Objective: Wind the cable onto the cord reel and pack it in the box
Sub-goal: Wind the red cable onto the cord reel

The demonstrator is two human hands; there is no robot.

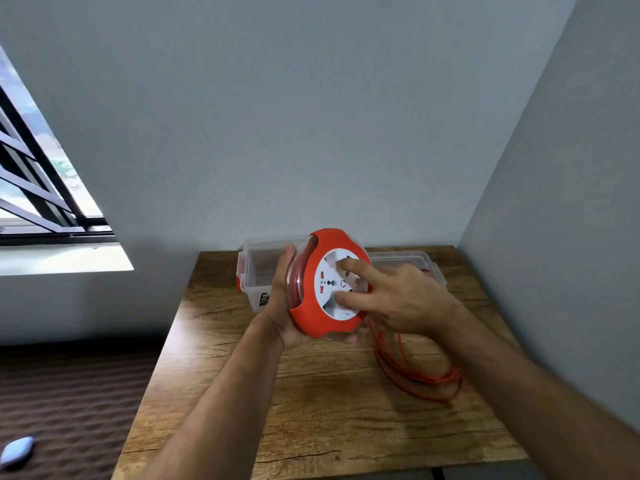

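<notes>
Wooden table [311, 403] sitting in corner of grey walls, window [41, 188] at left. Left hand [282, 306] cupping reel [329, 284] from behind and below, fingers wrapped on its clear back, holding it raised above table, white face tilting toward camera. Right hand [394, 296] pressing on white face, fingers [353, 265] spread apart, not gripping. Orange cable [415, 372] lying in loose loops on table at right, trailing up toward reel. Clear box [252, 271] standing open behind reel; lid [415, 263] lying beside it, at right.
</notes>
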